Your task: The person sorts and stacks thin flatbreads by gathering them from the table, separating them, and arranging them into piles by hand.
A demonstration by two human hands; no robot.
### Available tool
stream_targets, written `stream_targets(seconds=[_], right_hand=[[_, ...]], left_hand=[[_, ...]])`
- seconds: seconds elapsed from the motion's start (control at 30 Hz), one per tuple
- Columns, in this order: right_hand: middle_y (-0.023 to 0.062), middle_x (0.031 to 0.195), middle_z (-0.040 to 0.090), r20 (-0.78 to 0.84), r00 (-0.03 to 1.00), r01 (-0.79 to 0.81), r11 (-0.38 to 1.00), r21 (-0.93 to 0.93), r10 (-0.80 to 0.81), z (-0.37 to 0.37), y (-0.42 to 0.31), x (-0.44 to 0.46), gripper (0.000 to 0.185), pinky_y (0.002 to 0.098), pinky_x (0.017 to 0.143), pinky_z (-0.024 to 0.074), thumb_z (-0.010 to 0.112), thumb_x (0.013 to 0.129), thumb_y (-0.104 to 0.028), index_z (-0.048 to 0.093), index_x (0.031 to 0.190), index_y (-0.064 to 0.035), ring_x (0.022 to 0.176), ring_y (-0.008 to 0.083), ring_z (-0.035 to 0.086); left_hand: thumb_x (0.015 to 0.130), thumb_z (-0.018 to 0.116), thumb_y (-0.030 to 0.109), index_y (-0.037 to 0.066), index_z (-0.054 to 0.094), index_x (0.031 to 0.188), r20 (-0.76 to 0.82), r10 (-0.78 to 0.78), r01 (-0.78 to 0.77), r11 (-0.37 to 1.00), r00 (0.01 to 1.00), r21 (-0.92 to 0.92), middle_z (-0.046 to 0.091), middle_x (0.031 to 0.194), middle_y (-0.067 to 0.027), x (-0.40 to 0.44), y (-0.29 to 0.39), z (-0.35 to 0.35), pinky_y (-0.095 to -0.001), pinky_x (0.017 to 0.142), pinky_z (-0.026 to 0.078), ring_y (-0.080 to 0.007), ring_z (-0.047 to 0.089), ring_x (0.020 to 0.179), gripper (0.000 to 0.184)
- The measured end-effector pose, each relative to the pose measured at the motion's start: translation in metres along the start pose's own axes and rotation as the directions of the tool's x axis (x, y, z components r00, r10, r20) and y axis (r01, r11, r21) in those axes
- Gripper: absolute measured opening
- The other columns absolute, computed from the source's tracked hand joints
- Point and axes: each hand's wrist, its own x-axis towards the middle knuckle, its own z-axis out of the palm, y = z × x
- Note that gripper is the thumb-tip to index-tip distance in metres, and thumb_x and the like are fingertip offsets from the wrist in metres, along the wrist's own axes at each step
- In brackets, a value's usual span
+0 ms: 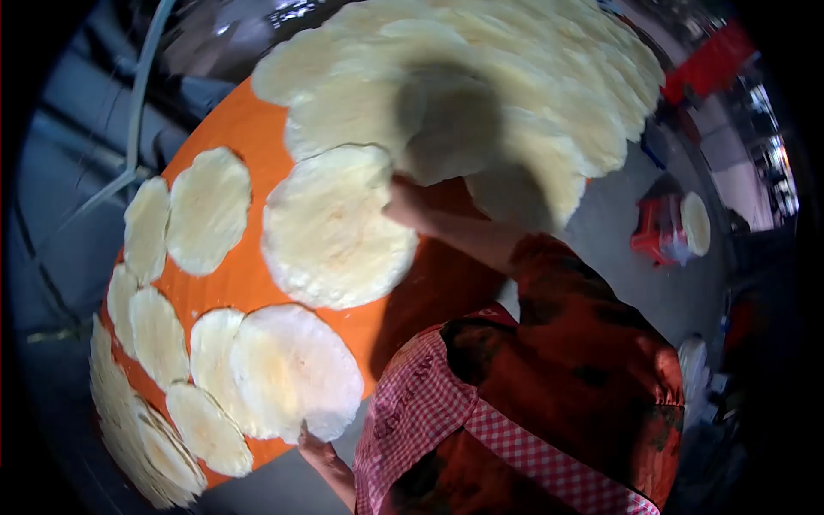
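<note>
My left hand (322, 455) is at the near edge of the orange table, closed on the rim of a pale round flatbread (296, 373), with a fingertip showing on top. That flatbread partly covers another flatbread (210, 360). My right hand (405, 206) reaches over the table to the edge of a second large flatbread (330, 236), its fingers bent at the rim and partly lost in shadow. This flatbread lies flat on the orange tabletop (236, 287). Beyond the right hand, a broad layer of overlapping flatbreads (360, 94) is spread out.
Several smaller rounds (209, 210) lie along the table's left side, with a stack of flatbreads (129, 421) at the lower-left edge. On the floor to the right stands a red stool (657, 230). A pale metal frame (137, 103) is at the upper left.
</note>
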Motion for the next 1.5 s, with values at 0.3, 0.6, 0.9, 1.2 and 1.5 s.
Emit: stream_targets(seconds=[0.3,0.6,0.9,1.2,1.5], right_hand=[[0.0148,0.104,0.062,0.12,0.938,0.288,0.922,0.258,-0.326,-0.143,-0.069,0.005,0.047,0.0355,0.082,0.0498,0.064,0.077,-0.004,0.05,0.121,0.0012,0.093,0.0237,0.061],[0.0153,0.098,0.064,-0.345,0.842,-0.053,0.571,-0.819,-0.416,-0.264,-0.009,-0.095,0.034,0.0337,0.073,0.0514,0.059,0.075,0.001,0.058,0.108,-0.0054,0.084,0.0318,0.063],[0.0216,0.117,0.053,0.395,0.49,0.811,0.573,0.121,-0.777,0.167,-0.198,-0.262,0.066,0.0452,0.084,0.0471,0.065,0.08,-0.039,0.044,0.129,0.0011,0.103,0.0359,0.056],[0.0047,0.069,0.06,0.064,0.948,0.304,0.946,0.117,-0.312,0.06,-0.262,-0.046,0.011,0.0316,0.058,0.0476,0.058,0.079,-0.014,0.062,0.078,-0.0037,0.065,0.0179,0.058],[0.0174,0.098,0.065,-0.593,0.805,-0.37,0.756,-0.539,-0.029,-0.134,-0.044,-0.022,0.046,0.0404,0.085,0.0489,0.069,0.073,-0.011,0.055,0.116,-0.0008,0.092,0.0311,0.063]], left_hand=[[0.083,0.061,0.021,-0.004,0.051,0.122,-0.374,0.085,0.016,0.966,0.924,0.258,0.058,0.115,-0.0126,-0.015,0.002,0.067,-0.0401,0.094,0.044,-0.0262,0.055,0.107,0.048],[0.079,0.068,0.018,-0.003,0.049,0.122,-0.238,0.013,0.005,0.997,0.971,0.073,0.058,0.116,-0.0132,-0.026,0.022,0.08,-0.04,0.095,0.044,-0.0261,0.055,0.108,0.051],[0.076,0.069,0.018,-0.001,0.048,0.121,-0.165,0.049,-0.016,0.98,0.985,0.197,0.058,0.112,-0.0102,-0.038,0.075,0.126,-0.0333,0.084,0.049,-0.0216,0.058,0.1,0.053],[0.094,0.051,0.026,0.005,0.045,0.118,0.194,0.371,-0.399,0.908,0.908,0.131,0.053,0.115,-0.0127,-0.03,0.126,0.125,-0.0349,0.085,0.049,-0.0211,0.056,0.097,0.032],[0.088,0.061,0.008,0.006,0.052,0.094,0.206,0.427,-0.474,0.769,0.88,0.429,0.054,0.087,-0.0023,0.026,0.035,0.077,-0.0272,0.071,0.047,-0.0119,0.053,0.078,0.012]])
